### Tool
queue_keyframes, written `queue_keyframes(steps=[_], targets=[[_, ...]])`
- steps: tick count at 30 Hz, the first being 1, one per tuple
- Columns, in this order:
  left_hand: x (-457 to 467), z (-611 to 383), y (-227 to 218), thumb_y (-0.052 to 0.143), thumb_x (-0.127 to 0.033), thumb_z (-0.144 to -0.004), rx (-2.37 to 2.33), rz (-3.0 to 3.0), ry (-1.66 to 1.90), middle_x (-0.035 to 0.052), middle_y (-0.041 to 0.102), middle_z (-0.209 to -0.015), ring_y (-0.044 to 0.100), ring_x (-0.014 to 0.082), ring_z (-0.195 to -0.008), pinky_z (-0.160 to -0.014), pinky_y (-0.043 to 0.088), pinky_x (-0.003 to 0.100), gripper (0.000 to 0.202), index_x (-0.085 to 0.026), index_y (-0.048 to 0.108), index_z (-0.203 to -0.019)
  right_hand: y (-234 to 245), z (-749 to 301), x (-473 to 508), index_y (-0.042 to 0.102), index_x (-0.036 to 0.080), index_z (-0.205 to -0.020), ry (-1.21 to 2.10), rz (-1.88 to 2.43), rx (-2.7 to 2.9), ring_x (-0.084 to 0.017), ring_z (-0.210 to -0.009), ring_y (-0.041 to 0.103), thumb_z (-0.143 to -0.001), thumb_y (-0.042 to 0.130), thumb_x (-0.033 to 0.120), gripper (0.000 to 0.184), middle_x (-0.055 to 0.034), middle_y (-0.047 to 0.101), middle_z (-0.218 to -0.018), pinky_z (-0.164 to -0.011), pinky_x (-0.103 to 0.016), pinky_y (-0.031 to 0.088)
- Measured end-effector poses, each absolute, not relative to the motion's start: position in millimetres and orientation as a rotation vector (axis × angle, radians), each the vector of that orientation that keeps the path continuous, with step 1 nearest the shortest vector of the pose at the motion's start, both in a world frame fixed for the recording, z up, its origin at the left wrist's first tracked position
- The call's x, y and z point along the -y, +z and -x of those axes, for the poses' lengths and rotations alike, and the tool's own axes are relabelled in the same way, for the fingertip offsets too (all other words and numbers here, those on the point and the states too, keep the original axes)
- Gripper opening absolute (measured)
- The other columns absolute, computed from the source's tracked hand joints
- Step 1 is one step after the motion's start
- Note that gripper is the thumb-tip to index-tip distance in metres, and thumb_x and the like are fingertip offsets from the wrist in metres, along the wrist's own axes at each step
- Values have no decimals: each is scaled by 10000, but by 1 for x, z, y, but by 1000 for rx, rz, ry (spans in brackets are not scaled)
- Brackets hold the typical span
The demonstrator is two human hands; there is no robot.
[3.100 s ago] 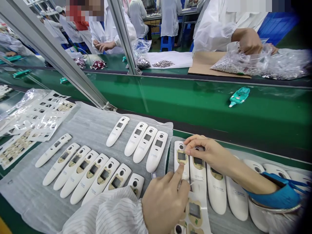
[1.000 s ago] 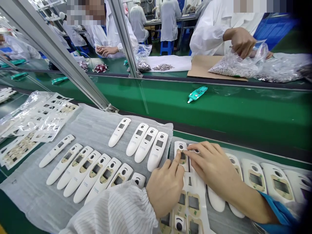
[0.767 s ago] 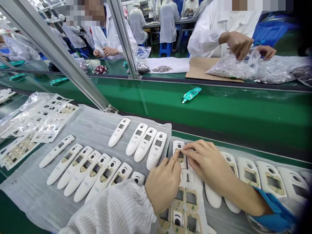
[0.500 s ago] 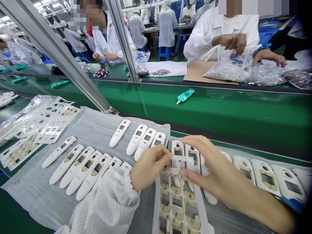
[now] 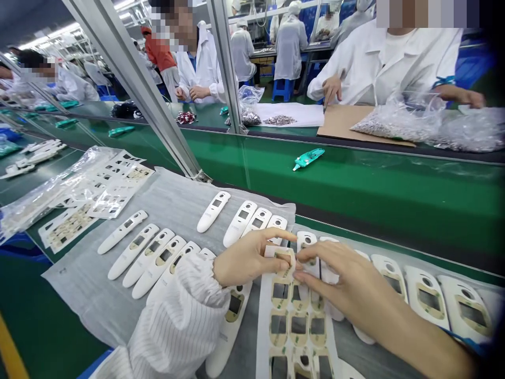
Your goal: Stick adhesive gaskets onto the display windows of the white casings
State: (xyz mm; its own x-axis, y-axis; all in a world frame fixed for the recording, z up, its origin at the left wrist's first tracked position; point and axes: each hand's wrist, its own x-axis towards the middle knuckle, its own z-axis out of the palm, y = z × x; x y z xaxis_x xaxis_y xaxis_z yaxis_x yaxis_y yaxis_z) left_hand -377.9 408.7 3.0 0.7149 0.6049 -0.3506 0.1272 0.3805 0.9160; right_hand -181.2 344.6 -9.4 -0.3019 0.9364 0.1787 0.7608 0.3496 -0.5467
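My left hand point(image 5: 248, 257) pinches the upper end of a white sheet of adhesive stickers point(image 5: 263, 326), with the thumb over a tan frame-shaped sticker point(image 5: 284, 255). Opposite it, my right hand point(image 5: 341, 276) has thumb and fingertips closed at that sticker's right edge. How far the sticker is off its backing, I cannot tell. Rows of tan stickers with rectangular windows run down the sheet. Behind my fingers stands a white thermometer-like casing point(image 5: 305, 239), partly hidden. Another white casing point(image 5: 224, 337) lies below my left wrist, a tan frame around its window.
More white casings point(image 5: 136, 251) lie in rows on the grey mat point(image 5: 165, 184), with others point(image 5: 428, 297) at right. Loose sticker sheets point(image 5: 114, 195) are at left. A teal casing point(image 5: 309, 159) rests on the green conveyor point(image 5: 268, 168). Co-workers sit across, near bagged small parts point(image 5: 398, 118).
The view has shifted, so most things sit farther right. The pale strip stretched between my hands is no longer visible there; my fingers now meet at a tan sticker on the sheet's upper end.
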Motion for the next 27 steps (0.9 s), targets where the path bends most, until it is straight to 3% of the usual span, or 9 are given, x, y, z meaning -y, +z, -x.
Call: queue_keyframes(steps=[7,11,13,16,19,27], targets=[[-392,369,5,569,-149,-788,-860,-1243,439,-4,612,-731,476,91,-562,-540,345,219,424,-172,519,-1209,-5,189,-347,593,262,-931,373,1370,2010,-189,-820,604,-893,532,280,74,-32,621,-903,-653,-304,487],[-391,367,7,550,-137,-795,-904,-1241,465,22,645,-804,467,87,-557,-529,346,216,448,-178,493,-1238,-6,193,-346,573,230,-1041,109,1365,1977,-198,-871,593,-884,564,266,161,-60,607,-970,-700,-317,468],[-392,367,8,564,-141,-785,-947,-1226,454,-1,619,-725,411,71,-506,-490,306,206,393,-163,527,-1176,-6,193,-346,578,224,-1014,-26,1367,1975,-204,-847,582,-871,591,260,148,-65,594,-943,-687,-329,440],[-394,369,7,590,-166,-774,-942,-1229,456,-44,503,-588,361,65,-491,-480,271,203,138,-145,588,-910,-7,193,-346,594,235,-924,-14,1322,2052,-188,-779,567,-877,585,221,50,-39,603,-870,-661,-338,391],[-396,372,7,623,-201,-762,-898,-1220,465,-41,493,-577,381,70,-516,-506,289,208,90,-146,551,-765,-9,193,-347,595,235,-896,97,1313,2041,-174,-768,567,-883,579,208,35,-19,624,-834,-649,-329,380],[-394,366,11,594,-213,-773,-892,-1077,555,31,633,-646,616,144,-662,-738,500,289,116,-114,579,-716,-8,199,-346,625,255,-856,279,1377,1916,-156,-723,614,-868,577,215,63,17,677,-800,-630,-295,442]])
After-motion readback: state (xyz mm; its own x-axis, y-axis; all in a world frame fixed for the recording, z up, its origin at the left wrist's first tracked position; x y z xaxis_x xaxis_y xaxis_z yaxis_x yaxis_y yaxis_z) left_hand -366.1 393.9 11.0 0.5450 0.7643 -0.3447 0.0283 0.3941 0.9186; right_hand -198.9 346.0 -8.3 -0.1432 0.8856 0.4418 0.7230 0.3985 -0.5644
